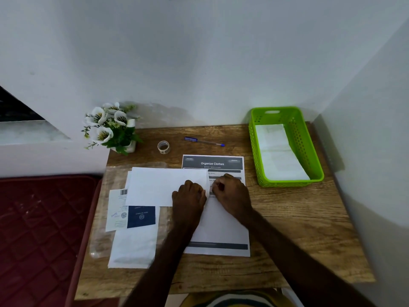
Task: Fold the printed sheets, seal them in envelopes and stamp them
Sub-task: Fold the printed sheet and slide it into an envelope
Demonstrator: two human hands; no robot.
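A white envelope [163, 185] lies flat on the wooden desk [298, 229], overlapping the left edge of a printed sheet [218, 227] headed "Organize Clothes". My left hand [189, 197] rests with curled fingers on the envelope's right end. My right hand [231, 191] is beside it, fingers curled at the envelope's right edge over the sheet; what they pinch is hidden. A roll of clear tape [163, 146] and a blue pen [204, 142] lie at the back of the desk. A green basket [314, 151] at the back right holds folded white paper [278, 151].
A pot of white artificial flowers [111, 127] stands at the back left corner. A clear plastic sleeve [99, 218] with a white packet [132, 249], a dark blue card [141, 216] and a barcoded slip [117, 209] lies at the left. A red mattress [39, 229] borders the desk's left side.
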